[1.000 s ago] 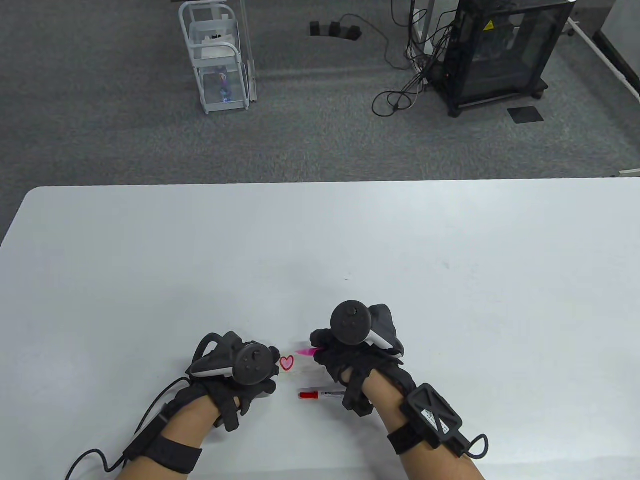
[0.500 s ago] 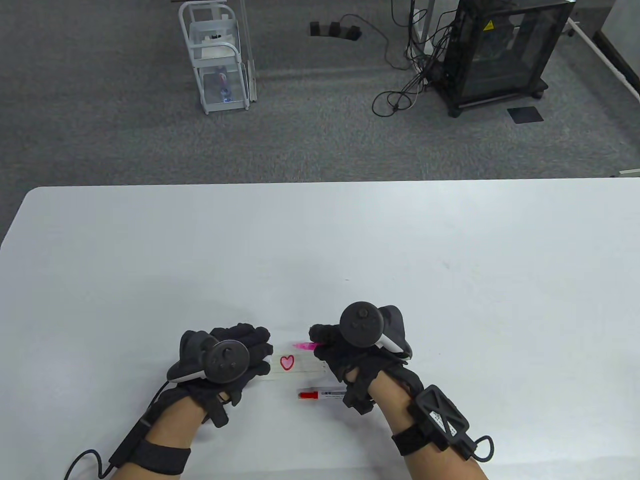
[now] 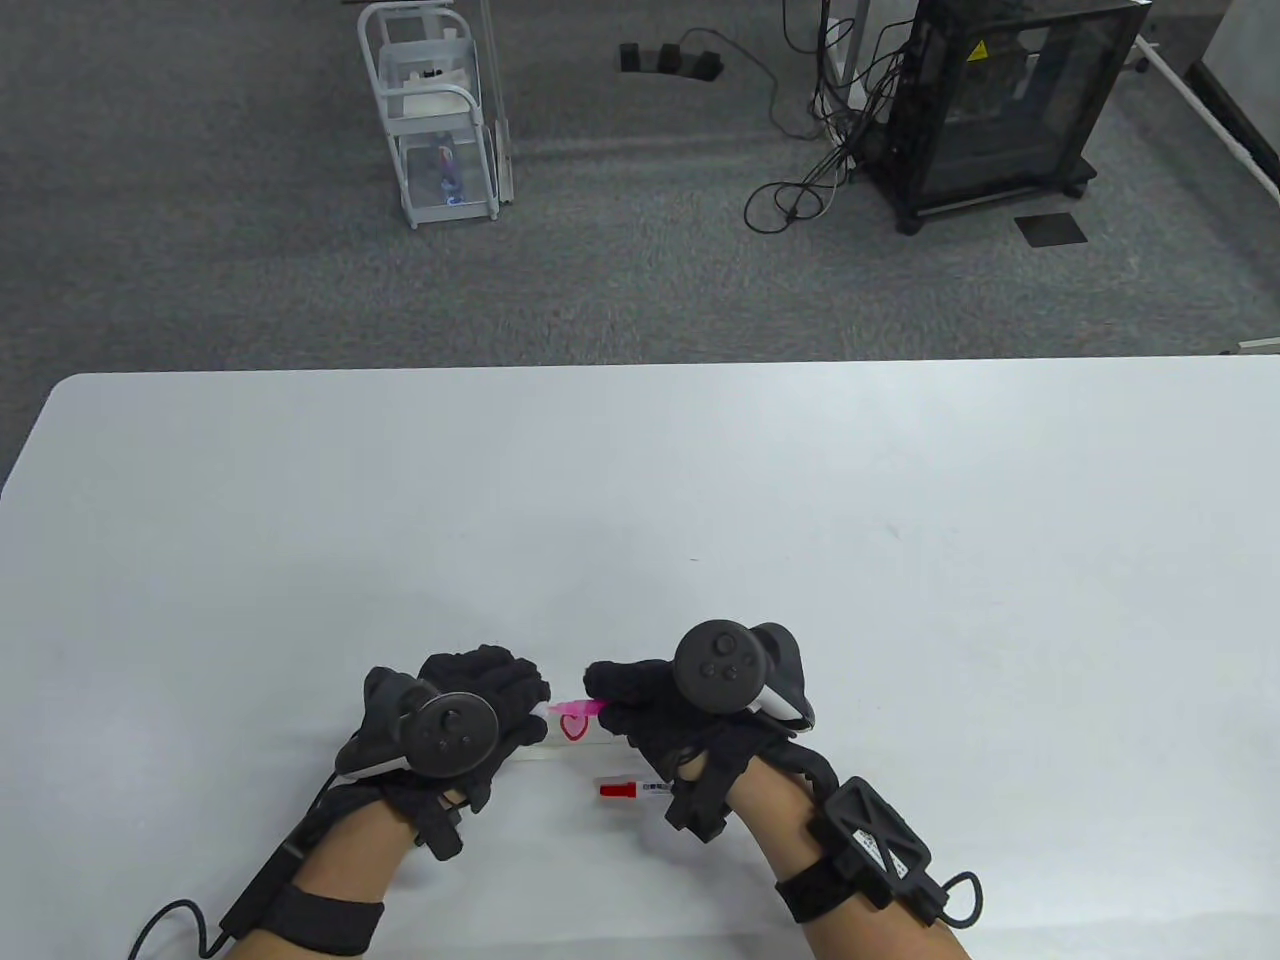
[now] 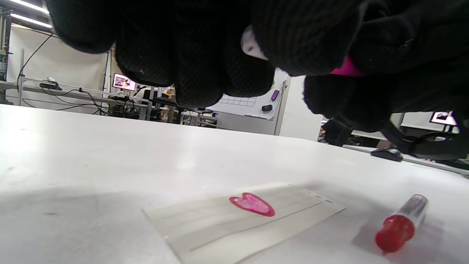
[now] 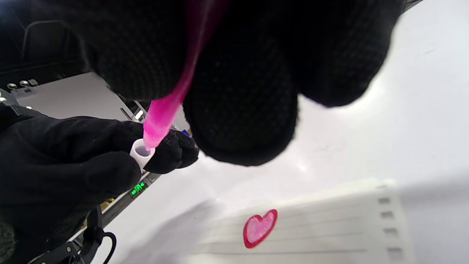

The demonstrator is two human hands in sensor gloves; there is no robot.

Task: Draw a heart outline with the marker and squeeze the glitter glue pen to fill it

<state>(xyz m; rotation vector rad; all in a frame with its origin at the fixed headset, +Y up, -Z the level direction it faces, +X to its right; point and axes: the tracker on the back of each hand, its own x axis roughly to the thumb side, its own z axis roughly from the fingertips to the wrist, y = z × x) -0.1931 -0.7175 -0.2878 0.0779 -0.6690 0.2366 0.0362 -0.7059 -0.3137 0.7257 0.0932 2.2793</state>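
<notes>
A red heart [image 3: 575, 729] filled with pink glitter sits on a small lined paper card [image 4: 234, 223], also the heart [image 5: 259, 228]. Above it my right hand [image 3: 615, 690] grips the pink glitter glue pen [image 5: 165, 110]. My left hand [image 3: 522, 708] pinches the pen's white cap [image 5: 141, 152], and the pen's tip sits in the cap's mouth. Both hands hover over the card. The red-capped marker [image 3: 628, 790] lies on the table just in front of the card, partly under my right wrist.
The white table [image 3: 700, 480] stretches far beyond the hands. On the floor behind it stand a white wire rack [image 3: 435, 110] and a black cabinet [image 3: 1000, 100] with cables.
My right hand has moved left, bringing the pen's tip over the heart and into the cap. My left hand shifted left off the card, fingers now pointing right.
</notes>
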